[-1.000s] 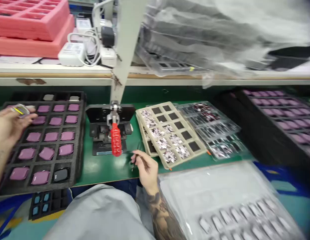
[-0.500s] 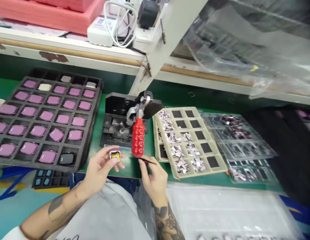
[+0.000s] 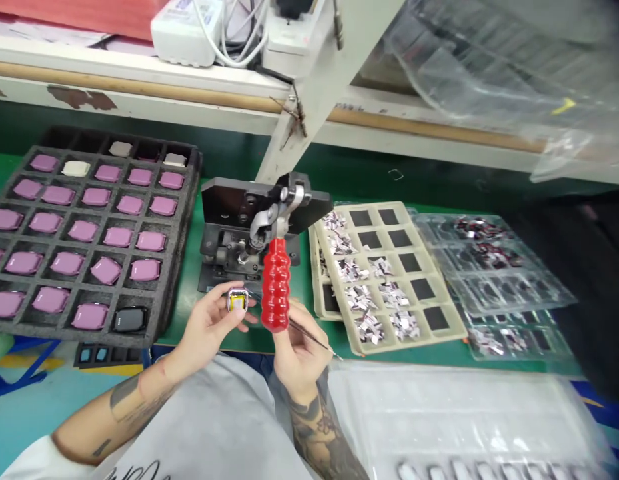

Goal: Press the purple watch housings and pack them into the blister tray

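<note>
Between the thumb and fingers of my left hand [image 3: 209, 325] is a small square watch case [image 3: 237, 301], its yellow and silver inside facing up. My right hand [image 3: 303, 350] pinches thin dark tweezers [image 3: 310, 335], which slant toward the case. Their tip end passes behind the red handle [image 3: 276, 287] of a black clamp fixture [image 3: 229, 250], so contact with the case cannot be made out. The fixture stands just beyond both hands.
A black foam tray [image 3: 176, 267] of purple cases lies at left. Beige trays [image 3: 356, 340] with small silvery parts are at right, beside clear plastic trays [image 3: 549, 303]. A shelf edge [image 3: 189, 113] and post [image 3: 309, 113] rise behind.
My right hand has moved left, behind and below the red handle, bringing the tweezers toward the case. The case is tilted more upright in my left hand. The camera view has shifted slightly.
</note>
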Action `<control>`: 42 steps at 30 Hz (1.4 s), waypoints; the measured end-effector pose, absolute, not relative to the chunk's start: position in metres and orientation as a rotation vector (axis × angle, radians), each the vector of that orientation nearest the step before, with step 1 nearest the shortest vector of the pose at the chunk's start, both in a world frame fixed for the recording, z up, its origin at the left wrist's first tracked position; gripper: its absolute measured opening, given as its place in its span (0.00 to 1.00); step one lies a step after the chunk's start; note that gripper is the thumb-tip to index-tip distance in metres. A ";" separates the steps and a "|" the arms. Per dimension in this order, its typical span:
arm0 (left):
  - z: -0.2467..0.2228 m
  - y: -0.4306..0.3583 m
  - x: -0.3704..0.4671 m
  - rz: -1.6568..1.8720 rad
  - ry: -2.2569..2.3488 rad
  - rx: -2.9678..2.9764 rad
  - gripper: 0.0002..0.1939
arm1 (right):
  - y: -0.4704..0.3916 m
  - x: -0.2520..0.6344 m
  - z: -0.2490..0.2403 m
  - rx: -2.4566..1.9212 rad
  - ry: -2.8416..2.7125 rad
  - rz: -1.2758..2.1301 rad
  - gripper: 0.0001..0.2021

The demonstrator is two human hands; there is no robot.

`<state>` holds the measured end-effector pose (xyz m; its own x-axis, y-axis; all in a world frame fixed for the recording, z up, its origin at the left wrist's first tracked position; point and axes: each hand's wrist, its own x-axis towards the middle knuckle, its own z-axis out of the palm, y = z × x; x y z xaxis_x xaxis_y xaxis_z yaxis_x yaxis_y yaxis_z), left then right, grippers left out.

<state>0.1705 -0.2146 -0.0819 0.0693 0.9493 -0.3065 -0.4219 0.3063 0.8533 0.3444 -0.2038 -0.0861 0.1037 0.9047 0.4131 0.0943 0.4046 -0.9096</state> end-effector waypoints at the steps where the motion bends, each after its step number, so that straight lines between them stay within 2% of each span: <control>1: -0.081 -0.213 0.170 1.149 1.017 0.641 0.29 | -0.203 0.344 -0.087 -1.000 -1.352 0.763 0.12; 4: -0.078 -0.211 0.166 1.129 1.036 0.624 0.26 | -0.204 0.340 -0.088 -1.057 -1.357 0.736 0.09; 7: -0.077 -0.210 0.164 1.128 1.065 0.661 0.27 | -0.208 0.335 -0.087 -1.129 -1.356 0.712 0.07; 10: -0.078 -0.213 0.165 1.172 1.093 0.717 0.28 | -0.212 0.331 -0.088 -1.139 -1.368 0.675 0.08; 18: -0.075 -0.215 0.166 1.175 1.145 0.851 0.22 | -0.210 0.328 -0.089 -1.051 -1.488 0.684 0.15; 28: -0.090 -0.225 0.160 1.104 1.213 0.997 0.21 | -0.203 0.319 -0.091 -0.988 -1.453 0.769 0.15; 32: -0.091 -0.226 0.159 1.106 1.221 1.009 0.20 | -0.203 0.318 -0.092 -1.014 -1.437 0.801 0.09; 35: -0.092 -0.226 0.159 1.097 1.213 0.997 0.21 | -0.205 0.319 -0.097 -1.106 -1.313 0.953 0.06; 39: -0.095 -0.224 0.160 1.133 1.160 0.899 0.22 | -0.210 0.327 -0.106 -1.094 -1.173 1.186 0.06; 42: -0.090 -0.222 0.163 1.178 1.141 0.812 0.22 | -0.210 0.334 -0.109 -1.039 -1.162 1.054 0.06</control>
